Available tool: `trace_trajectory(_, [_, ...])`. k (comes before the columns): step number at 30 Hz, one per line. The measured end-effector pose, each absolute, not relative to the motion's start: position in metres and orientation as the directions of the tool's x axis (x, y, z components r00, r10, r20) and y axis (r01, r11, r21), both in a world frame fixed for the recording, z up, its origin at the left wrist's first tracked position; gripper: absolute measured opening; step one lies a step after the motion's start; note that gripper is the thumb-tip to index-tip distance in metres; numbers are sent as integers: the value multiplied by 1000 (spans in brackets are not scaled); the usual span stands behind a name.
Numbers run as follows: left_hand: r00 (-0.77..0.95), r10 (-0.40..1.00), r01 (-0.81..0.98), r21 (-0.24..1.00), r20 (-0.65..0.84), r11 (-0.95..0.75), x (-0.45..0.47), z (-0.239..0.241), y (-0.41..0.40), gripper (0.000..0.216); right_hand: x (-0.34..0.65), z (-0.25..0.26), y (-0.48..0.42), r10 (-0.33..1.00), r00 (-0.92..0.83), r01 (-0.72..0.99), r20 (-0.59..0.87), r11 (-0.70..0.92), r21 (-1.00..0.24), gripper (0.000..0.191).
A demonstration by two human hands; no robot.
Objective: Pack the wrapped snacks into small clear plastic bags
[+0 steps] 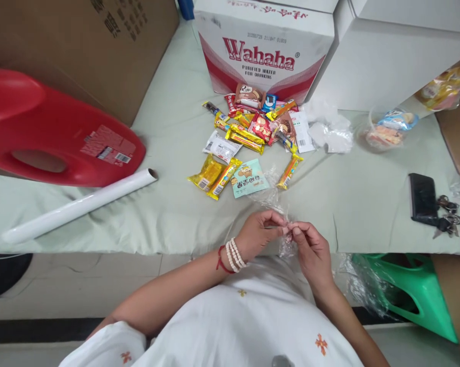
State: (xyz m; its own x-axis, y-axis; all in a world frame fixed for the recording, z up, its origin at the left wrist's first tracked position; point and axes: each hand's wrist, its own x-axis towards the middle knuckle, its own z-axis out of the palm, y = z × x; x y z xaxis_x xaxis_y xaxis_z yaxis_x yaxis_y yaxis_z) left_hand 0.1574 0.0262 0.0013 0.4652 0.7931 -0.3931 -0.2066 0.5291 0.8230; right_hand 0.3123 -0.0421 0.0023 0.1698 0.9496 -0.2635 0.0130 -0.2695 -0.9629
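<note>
At the table's front edge, my left hand (257, 233) and my right hand (314, 250) meet with fingertips pinched. Between them is a crinkled clear plastic bag (286, 248), part hanging below the fingers and part spreading over the cloth behind them. My fingers cover the gripped bit. Just beyond lie a mint-green snack packet (248, 178), a yellow stick-shaped packet (290, 172) and two more yellow packets (207, 172). Farther back is a pile of small wrapped snacks (252, 127) in red, brown, yellow and blue, with a white packet (221, 147) beside it.
Behind the snacks stands a Wahaha water carton (268, 56), with white boxes to its right. On the left are a red jug (73, 132), a white roll (80, 206) and a brown carton (69, 46). A black wallet-like item (423, 198), keys (449, 219) and a clear tub (384, 133) lie right.
</note>
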Motion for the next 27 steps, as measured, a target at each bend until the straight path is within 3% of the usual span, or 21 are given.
trace_trajectory(4, [429,811,-235,818,-398,525,152,-4,28,38,311,6,-40,946,193,74,-261,-279,-957,27])
trace_trajectory(12, [331,823,-157,833,-461,530,138,-10,35,36,319,-3,-39,905,309,-21,-293,-301,-953,27])
trace_trajectory(19, [230,839,-407,734,-494,544,113,-6,43,42,334,-4,-36,877,398,-108,-267,-245,-964,24])
trace_trajectory(21, [185,842,-448,718,-507,532,101,-7,43,41,347,-4,-37,878,373,-38,-299,-308,-951,28])
trace_trajectory(24, [157,833,-437,720,-530,540,84,-11,39,40,375,-2,-35,918,220,209,-330,-375,-903,37])
trace_trajectory(27, [194,834,-335,764,-517,552,76,-15,34,40,394,5,-23,973,25,437,-229,-217,-873,60])
